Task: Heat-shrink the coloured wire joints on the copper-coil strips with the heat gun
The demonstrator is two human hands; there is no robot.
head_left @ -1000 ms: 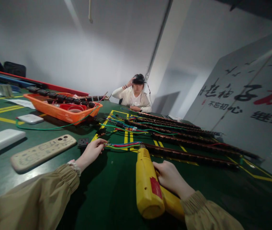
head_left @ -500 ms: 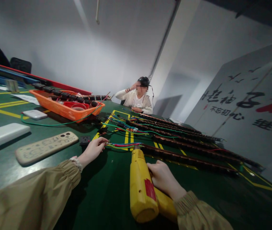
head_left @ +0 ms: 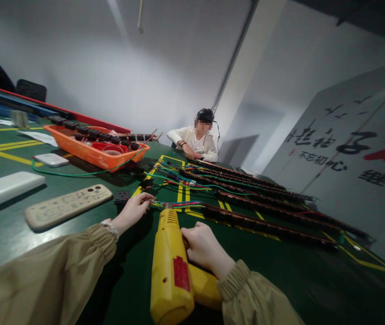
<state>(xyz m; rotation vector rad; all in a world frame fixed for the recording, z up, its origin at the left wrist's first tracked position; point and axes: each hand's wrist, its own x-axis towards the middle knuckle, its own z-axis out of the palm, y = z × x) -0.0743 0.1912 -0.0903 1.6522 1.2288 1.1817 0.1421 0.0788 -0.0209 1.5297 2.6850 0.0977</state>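
My right hand (head_left: 203,246) is wrapped round the handle of a yellow heat gun (head_left: 170,266) with a red label. Its nozzle points away from me, close to a bundle of coloured wires (head_left: 187,205). The fingers of my left hand (head_left: 134,212) pinch the left end of those wires. From their other end the wires run into a long, dark, copper-coloured strip (head_left: 246,220) on the green table. Part of the bundle is hidden behind the nozzle. A black socket box (head_left: 122,197) lies just left of my left hand.
Several similar strips (head_left: 260,201) with loose wires lie side by side beyond. To the left are a patterned phone case (head_left: 68,207), a long white box (head_left: 7,193) and an orange basket (head_left: 94,158) of parts. A person (head_left: 195,140) sits at the table's far side.
The heat gun in my right hand has moved left along the wires, closer to my left hand, which stays put. The person opposite has lowered a raised hand to the table.
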